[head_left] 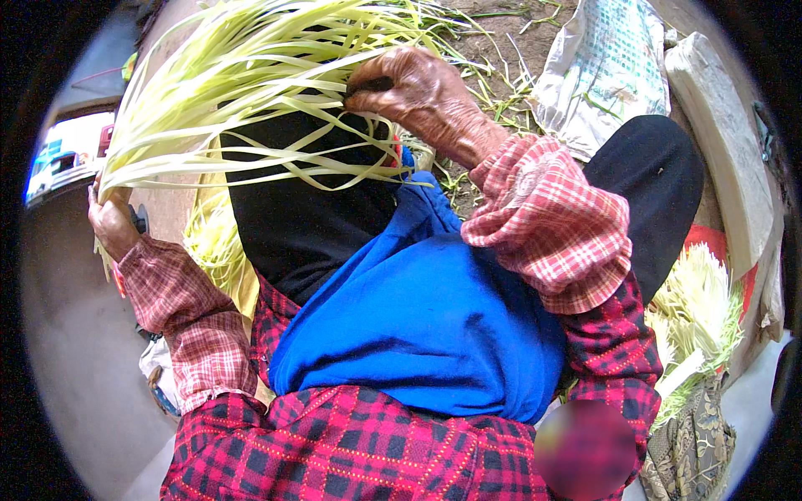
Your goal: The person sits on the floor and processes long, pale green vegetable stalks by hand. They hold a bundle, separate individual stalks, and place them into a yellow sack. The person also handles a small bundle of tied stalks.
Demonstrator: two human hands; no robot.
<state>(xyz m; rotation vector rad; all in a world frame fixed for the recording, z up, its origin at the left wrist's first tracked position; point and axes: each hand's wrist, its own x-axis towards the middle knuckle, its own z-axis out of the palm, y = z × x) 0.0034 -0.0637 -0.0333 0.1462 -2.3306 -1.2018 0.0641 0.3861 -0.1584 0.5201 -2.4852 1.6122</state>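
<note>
My left hand (116, 216), at the far left, grips the gathered end of a large bunch of long pale yellow-green leaves (250, 119), which look like blanched chives. The leaves fan out to the right over my dark trouser leg. At the top centre my right hand (420, 91) is bent at the bunch's right side, thumb and forefinger curled towards each other at some of the leaves. Whether a leaf is pinched between those fingertips cannot be told. A blue apron (426, 319) covers my lap.
Loose green leaf scraps (501, 100) litter the brown ground beyond my right hand. A white woven sack (601, 75) lies at the upper right, beside a long pale block (720, 144). More pale leaves are heaped at the right (695, 313) and on yellow material at the left (216, 232).
</note>
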